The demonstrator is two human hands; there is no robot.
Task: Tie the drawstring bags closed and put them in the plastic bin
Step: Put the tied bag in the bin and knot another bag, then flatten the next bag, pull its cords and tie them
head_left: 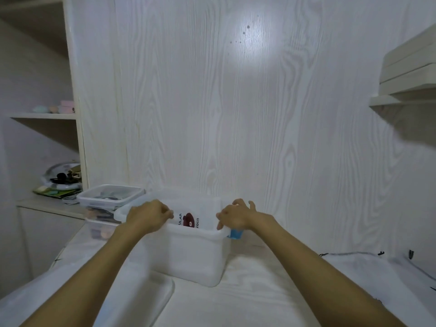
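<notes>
A translucent white plastic bin point(195, 256) stands on the white table in the middle of the head view, tight to the wood-grain wall. Inside it lies a white drawstring bag point(192, 220) with a dark red print and dark letters. My left hand point(148, 214) grips the bin's left rim with curled fingers. My right hand point(236, 215) holds the right rim near a blue handle clip point(234, 233), thumb on the rim and the other fingers loosely spread. More white bags with dark cords point(354, 253) lie flat on the table to the right.
A white bin lid point(132, 303) lies on the table at the lower left. Two stacked clear boxes point(106, 204) with small items stand left of the bin. A shelf unit at the left holds a bowl point(62, 177) and clutter. A wall shelf point(401, 95) juts out at the upper right.
</notes>
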